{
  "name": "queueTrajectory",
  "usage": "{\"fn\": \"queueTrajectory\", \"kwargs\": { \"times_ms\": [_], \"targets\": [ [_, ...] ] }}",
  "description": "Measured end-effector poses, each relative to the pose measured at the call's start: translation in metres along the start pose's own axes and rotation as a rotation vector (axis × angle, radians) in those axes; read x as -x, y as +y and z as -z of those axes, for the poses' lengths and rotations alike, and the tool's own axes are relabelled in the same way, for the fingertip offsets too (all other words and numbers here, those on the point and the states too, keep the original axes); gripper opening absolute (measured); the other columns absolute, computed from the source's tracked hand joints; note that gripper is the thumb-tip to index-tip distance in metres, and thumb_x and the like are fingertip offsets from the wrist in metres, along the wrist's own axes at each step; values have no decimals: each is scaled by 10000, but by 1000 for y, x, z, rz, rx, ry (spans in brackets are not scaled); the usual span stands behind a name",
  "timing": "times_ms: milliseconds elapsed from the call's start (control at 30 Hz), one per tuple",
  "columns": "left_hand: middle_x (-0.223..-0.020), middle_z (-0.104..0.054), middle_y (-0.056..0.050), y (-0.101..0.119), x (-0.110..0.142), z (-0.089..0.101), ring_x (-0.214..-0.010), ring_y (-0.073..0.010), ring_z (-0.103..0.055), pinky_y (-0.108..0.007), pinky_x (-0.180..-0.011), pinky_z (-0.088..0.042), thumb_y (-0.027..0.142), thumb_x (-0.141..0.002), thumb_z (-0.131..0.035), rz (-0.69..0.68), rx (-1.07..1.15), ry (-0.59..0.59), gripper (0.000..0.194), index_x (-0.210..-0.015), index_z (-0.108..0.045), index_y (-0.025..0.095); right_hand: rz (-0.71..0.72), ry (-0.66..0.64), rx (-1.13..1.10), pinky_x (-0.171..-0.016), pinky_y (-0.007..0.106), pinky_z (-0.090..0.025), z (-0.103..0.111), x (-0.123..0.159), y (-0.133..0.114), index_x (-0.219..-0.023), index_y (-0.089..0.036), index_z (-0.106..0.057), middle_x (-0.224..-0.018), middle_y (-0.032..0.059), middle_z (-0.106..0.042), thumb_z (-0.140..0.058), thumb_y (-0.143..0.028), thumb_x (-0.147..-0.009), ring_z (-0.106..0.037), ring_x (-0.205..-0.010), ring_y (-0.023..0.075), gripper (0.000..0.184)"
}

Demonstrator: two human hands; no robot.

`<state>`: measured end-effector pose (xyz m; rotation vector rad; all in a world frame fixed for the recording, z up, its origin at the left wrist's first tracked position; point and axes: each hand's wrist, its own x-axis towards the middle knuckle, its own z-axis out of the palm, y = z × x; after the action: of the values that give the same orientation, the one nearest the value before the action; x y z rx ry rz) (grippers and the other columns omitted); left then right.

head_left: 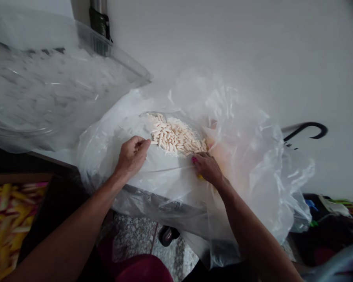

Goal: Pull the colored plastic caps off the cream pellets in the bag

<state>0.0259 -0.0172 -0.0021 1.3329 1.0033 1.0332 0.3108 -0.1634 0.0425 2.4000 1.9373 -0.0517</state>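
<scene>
**Q:** Look of the pieces?
**A:** A heap of small capsule-shaped pieces (175, 135): pale cream, smooth, rounded at both ends. Perhaps matt, though too blurred for fine detail.

**Q:** Where?
**A:** Inside a clear plastic bag (247, 156), low in its open mouth.

**Q:** Direction?
**A:** No shared direction. Long axes every which way, with the heap as a whole longer than wide, running from upper left to lower right of the view.

**Q:** Count?
**A:** One heap, many dozens of pieces, too packed for an exact figure. One bag, two hands.

**Q:** Hands?
**A:** Left hand (131, 156): narrow, fingers bunched toward the thumb, just beside the heap. Nothing visible between the fingertips, no telling for sure. Right hand (207, 168): curled down on the bag, touching the heap's lower edge, a small yellow object (200, 177) just below. No telling whether it holds anything.

**Q:** Around the bag?
**A:** To its left, a tilted clear plastic tub (47, 90). Behind it, a white wall (223, 43). Below it, a speckled stone floor (132, 235).
</scene>
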Motion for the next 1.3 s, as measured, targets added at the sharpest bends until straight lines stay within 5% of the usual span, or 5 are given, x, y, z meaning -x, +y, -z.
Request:
{"fn": "queueTrajectory", "kwargs": {
  "times_ms": [200, 400, 700, 1100, 1300],
  "targets": [
    [-950, -735, -57, -6, -7, 7, -675, -161, -614, -310, -727, -504, 361, -949, -618, -228, -331, 79, 197, -978, -687, 179, -36, 127, -295, -897, 386, -525, -7, -6, -3, -1064, -186, -632, -1044, 128, -737, -517, -336, -1048, -677, -977, 254, 190],
    [-1402, -638, -109, 0, -13, -6, -1051, -278, -717, -385, -850, -551, 320, -1029, -524, -299, -830, -175, 317, -1305, -656, 239, -41, 211, -802, -773, 324, -542, -8, -14, -26, -1098, -224, -589, -949, 26, -675, -555, -484, -1035, -670, -856, 186, 269],
    [-1565, -500, -146, 8, -39, -18, -1059, -309, -724, -430, -798, -576, 254, -1060, -401, -321, -1065, -240, 537, -1595, -439, 272, -22, 316, -759, -694, 295, -464, 8, -36, -57, -1012, -238, -581, -863, -14, -588, -571, -286, -917, -557, -757, 166, 107],
    [-1240, -674, -161, 7, -50, -24, -992, -323, -735, -408, -815, -532, 267, -1038, -470, -253, -1035, -137, 454, -1477, -586, 243, 94, 141, -350, -826, 346, -501, -10, -76, -113, -1188, -201, -692, -1134, 129, -750, -628, -433, -1025, -696, -937, 253, 290],
    [-820, -713, -52, -2, -56, -12, -718, -199, -664, -286, -647, -490, 308, -944, -626, -155, -326, -2, 167, -992, -730, 187, 175, 189, -364, -863, 324, -499, -24, -85, -118, -1058, -217, -688, -1094, 118, -714, -526, -338, -1068, -677, -1013, 248, 202]
  ]
}}
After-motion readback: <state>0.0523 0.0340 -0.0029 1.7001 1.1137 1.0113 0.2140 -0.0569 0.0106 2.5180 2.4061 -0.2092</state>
